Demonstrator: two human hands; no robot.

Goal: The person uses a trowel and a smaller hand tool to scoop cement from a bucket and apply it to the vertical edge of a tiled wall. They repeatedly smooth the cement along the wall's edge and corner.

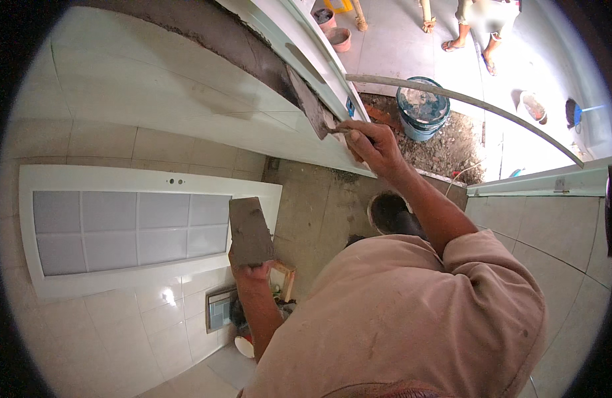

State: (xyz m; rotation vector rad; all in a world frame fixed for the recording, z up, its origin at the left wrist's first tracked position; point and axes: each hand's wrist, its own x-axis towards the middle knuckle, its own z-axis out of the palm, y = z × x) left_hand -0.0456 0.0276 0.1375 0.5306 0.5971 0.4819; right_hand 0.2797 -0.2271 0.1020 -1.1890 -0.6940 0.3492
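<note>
My right hand (374,147) is closed round the handle of a trowel (308,106). The trowel's blade lies against a strip of wet grey mortar (243,54) along the wall edge, beside the white door frame (312,50). Lower left, my left hand (254,270) grips a hawk (251,229), a flat board coated with grey mortar. Its handle is hidden beneath the board and my fingers show only in part. The hawk overlaps the right end of a white door panel with frosted panes.
The white panel (130,222) leans at the tiled wall on the left. Beyond the doorway are a blue bucket (422,109) on rubble, a curved pale strip (478,103), reddish tubs (338,40) and another person's legs (490,50). A wooden frame (286,278) stands by my left forearm.
</note>
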